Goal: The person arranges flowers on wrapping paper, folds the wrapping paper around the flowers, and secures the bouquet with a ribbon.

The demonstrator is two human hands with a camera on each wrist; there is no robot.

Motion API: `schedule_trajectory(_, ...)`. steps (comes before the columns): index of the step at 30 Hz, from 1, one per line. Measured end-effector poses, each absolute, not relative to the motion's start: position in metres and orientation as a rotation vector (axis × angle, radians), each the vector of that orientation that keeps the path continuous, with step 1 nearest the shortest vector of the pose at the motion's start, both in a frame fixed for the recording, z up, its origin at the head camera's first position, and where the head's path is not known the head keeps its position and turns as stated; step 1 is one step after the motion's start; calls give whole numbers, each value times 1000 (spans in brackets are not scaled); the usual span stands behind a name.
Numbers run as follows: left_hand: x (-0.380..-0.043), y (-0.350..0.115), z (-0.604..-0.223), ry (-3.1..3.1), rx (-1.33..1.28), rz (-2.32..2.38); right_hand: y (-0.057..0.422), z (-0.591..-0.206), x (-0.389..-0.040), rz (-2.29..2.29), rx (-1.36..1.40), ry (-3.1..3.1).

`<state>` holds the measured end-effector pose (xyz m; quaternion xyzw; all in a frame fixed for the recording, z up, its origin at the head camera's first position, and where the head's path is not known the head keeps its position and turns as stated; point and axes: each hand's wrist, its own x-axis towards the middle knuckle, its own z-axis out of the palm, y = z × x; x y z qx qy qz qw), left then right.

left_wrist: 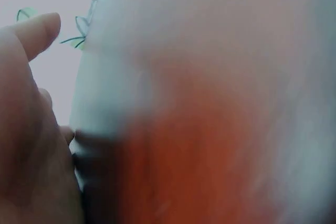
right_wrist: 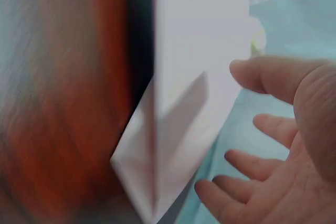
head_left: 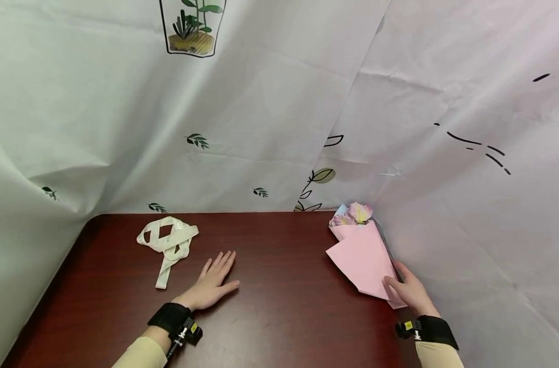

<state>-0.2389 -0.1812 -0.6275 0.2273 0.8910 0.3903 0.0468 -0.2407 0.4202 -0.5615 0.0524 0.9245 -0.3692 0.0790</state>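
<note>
A bouquet of pink and yellow flowers (head_left: 359,212) in pink wrapping paper (head_left: 359,260) lies near the table's right edge. At the lower right edge of this paper is my right hand (head_left: 414,292), its thumb over the paper and its fingers spread apart beside it. The right wrist view shows the thumb casting a shadow on the paper (right_wrist: 184,40). My left hand (head_left: 210,289) is stretched out over the table, palm down with straight, spread fingers. A cream-coloured tape measure (head_left: 184,235) lies loosely looped beyond the left hand, to its left.
The dark red wooden table (head_left: 279,317) has a curtain-like white cloth (head_left: 261,102) with plant prints behind it. The same kind of cloth hangs along the right side (head_left: 491,230) and left side, close to the table edges.
</note>
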Motion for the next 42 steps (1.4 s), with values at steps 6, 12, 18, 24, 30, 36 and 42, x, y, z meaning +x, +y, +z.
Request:
schedule_trajectory(6, -243, -213, -603, 2906, 675, 1260, 369, -546, -249, -1092, 126, 3043)
schedule_trajectory(12, -269, -265, -576, 3364, 261, 1141, 289, -536, -267, -1457, -94, 3225)
schedule_trajectory(18, -279, -301, -577, 3311, -9, 789, 210, -543, -270, -1577, -411, 3087)
schedule_trajectory(24, -280, -289, -586, 3496, 223, 918, 148, -563, -263, -1482, -562, 2939)
schedule_trajectory(30, -279, -234, -561, 3379, 613, 1153, 95, -569, -264, -1422, -710, 2825)
schedule_trajectory(36, -261, -185, -536, 2965, 880, 1450, 47, -567, -270, -1544, -947, 2652)
schedule_trajectory(42, -250, -181, -513, 2830, 890, 1689, 30, -569, -265, -1914, -877, 2338)
